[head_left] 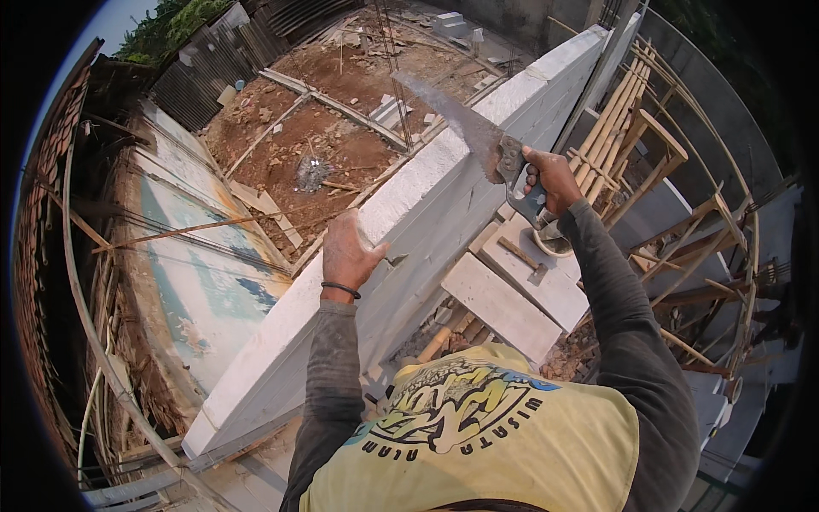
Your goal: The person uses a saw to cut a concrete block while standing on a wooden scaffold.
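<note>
Right hand [553, 179] clamped on grey-handled, rust-stained steel handsaw [469, 134]; long axis forward-left from grip, over white block wall [435, 220], contact unclear. Left hand [348, 254] behind-left, on wall top; finger closure hidden.

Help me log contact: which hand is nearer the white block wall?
Left. The left hand rests atop the white block wall; the right hand, holding a saw, is to its right.

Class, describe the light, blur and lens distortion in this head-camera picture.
Head view: daylight leaves the top of the white wall bright and its near face greyer; head view: the saw blade looks soft, perhaps from motion; head view: the long pole at left appears bowed, possibly partly by the lens, and black surrounds the rounded image.
</note>
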Available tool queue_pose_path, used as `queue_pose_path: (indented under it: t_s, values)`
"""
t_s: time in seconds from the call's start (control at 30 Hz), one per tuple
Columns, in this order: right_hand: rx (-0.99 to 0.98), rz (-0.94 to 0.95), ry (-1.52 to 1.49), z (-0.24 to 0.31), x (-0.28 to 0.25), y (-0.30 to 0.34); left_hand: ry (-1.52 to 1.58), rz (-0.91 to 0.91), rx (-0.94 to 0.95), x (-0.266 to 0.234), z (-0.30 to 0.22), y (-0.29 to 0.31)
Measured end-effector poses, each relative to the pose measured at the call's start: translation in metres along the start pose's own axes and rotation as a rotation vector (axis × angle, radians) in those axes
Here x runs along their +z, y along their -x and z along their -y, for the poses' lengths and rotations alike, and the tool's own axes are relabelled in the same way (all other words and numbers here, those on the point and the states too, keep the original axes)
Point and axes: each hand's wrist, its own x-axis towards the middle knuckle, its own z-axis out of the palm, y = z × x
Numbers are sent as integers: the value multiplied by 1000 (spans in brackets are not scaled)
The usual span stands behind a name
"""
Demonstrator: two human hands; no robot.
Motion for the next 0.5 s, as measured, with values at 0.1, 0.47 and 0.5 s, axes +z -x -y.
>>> queue_pose_path:
  t_s: [0.1,0.47,0.5]
  values:
    - [59,35,65,-12,4,51,6,19,-40,-3,1,3]
    - [-64,14,129,2,12,12,0,-8,-43,-1,1,1]
    - [-82,20,161,4,11,23,-4,-21,-47,-2,2,0]
